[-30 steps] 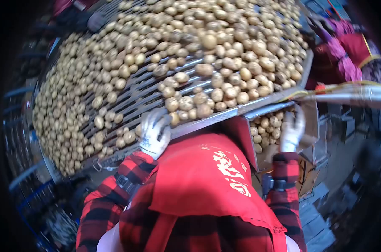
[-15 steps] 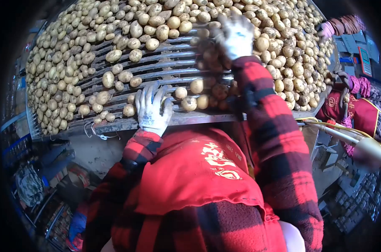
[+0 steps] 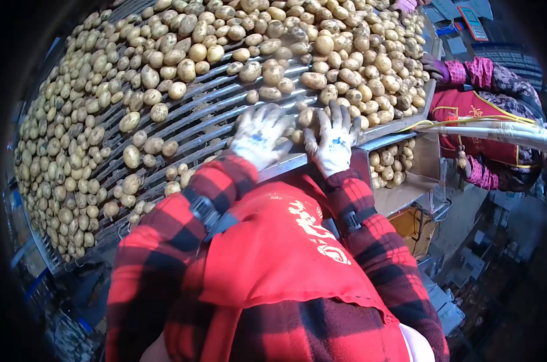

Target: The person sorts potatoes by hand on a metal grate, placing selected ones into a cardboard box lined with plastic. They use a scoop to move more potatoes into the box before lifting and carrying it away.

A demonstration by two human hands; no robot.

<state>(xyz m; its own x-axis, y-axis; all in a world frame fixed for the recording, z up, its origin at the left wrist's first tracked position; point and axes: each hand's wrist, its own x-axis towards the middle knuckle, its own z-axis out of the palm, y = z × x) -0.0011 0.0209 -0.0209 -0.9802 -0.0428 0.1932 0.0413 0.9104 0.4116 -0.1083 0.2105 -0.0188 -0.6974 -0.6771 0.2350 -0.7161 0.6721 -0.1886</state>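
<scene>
Potatoes (image 3: 352,77): heaped across the top of the frame and down its left side, thinning to a few strays in the middle; more lie in the box (image 3: 427,158) right of centre.
Handling: likely light enough singly for 1 hand, firm rather than soft, the rounded skins apt to roll; dusty-looking, so probably not very slippery, though a hard knock could bruise them.
Where to hold: around the widest part of 1 potato, or with a cupped palm behind several.
Left hand (image 3: 260,137): gloved, just left of the frame's centre, back up, fingers extended and close together over the near edge of the rack; no potato shows in it, but its underside is hidden.
Right hand (image 3: 334,142): gloved, right of centre, fingers spread among the nearest potatoes; no grip shows, and what lies under the palm I cannot tell.
Edges: the metal rim (image 3: 389,128) slants up to the right, between the rack and the box; the box's upright walls stand just below it.
Open room: bare slats (image 3: 195,120) left of centre; to the right, a pole (image 3: 515,134) and a co-worker (image 3: 491,111) limit the reach.
</scene>
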